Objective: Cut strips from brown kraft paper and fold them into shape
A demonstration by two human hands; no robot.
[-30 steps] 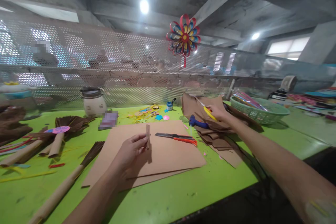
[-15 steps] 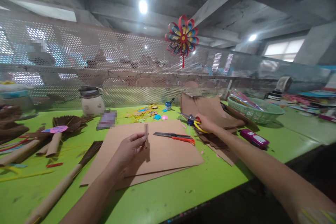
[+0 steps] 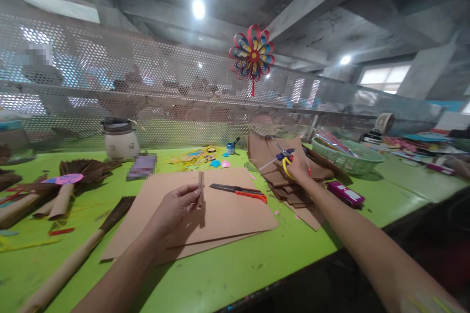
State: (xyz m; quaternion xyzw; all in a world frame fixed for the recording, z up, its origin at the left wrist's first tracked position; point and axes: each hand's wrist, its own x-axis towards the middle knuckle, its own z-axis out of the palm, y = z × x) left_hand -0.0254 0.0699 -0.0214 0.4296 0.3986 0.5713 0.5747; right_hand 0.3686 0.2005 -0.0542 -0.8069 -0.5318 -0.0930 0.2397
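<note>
My left hand (image 3: 180,203) pinches a small folded strip of brown paper (image 3: 200,190), held upright over the large brown sheets (image 3: 227,220). At the right, my right hand (image 3: 299,165) is closed on scissors (image 3: 285,159) with yellow and dark blue on their handles; the blades are spread apart. The scissors are above a pile of brown paper (image 3: 304,183). Between my hands, a utility knife (image 3: 240,190) with an orange-red handle lies on the sheets.
On the green table (image 3: 205,279), a long paper-handled brush (image 3: 69,259) lies left, near a fan-like brown piece (image 3: 86,171). A lidded jar (image 3: 119,142) stands behind. At the right are a purple object (image 3: 345,194) and a green basket (image 3: 356,159). A mesh partition (image 3: 176,88) runs behind.
My right hand has moved slightly right and lifted the scissors, whose blades now stand wider apart. The view has shifted a little; my left hand still holds the strip.
</note>
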